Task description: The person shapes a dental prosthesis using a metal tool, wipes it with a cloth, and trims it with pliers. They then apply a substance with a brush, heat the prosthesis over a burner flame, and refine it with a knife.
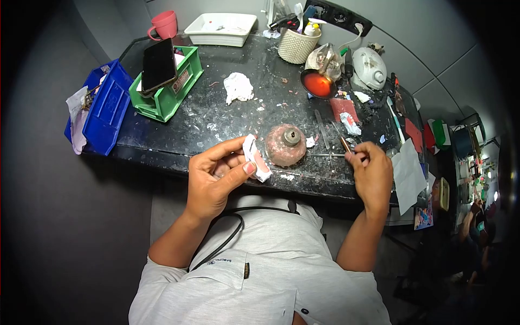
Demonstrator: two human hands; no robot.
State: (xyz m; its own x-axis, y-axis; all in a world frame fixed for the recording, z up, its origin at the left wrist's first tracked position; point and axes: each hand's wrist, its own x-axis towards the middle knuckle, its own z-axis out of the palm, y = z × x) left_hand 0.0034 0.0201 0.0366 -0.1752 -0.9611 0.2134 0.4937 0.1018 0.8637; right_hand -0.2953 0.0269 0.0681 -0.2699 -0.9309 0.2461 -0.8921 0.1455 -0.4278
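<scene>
My left hand (221, 174) pinches a white plaster dental model (251, 144) with pink wax along it, thumb in front and fingers behind. Just right of the model stands a round glass spirit lamp (285, 147) with a metal wick holder, its glass smeared with pink; I cannot make out a flame. The fingers of my right hand (374, 172) are closed on a thin metal wax carving tool (327, 155). Its shaft points left toward the lamp, low over the bench. A brown handle end (344, 143) shows beside those fingertips.
A green bin (168, 103) bearing a black phone (159, 65) and a blue bin (103, 116) stand left. Crumpled white paper (238, 88) lies mid-bench. Behind are a white tray (220, 40), a pink mug (164, 25) and an orange-glowing round object (318, 84). Pink wax sheet (344, 110) lies right.
</scene>
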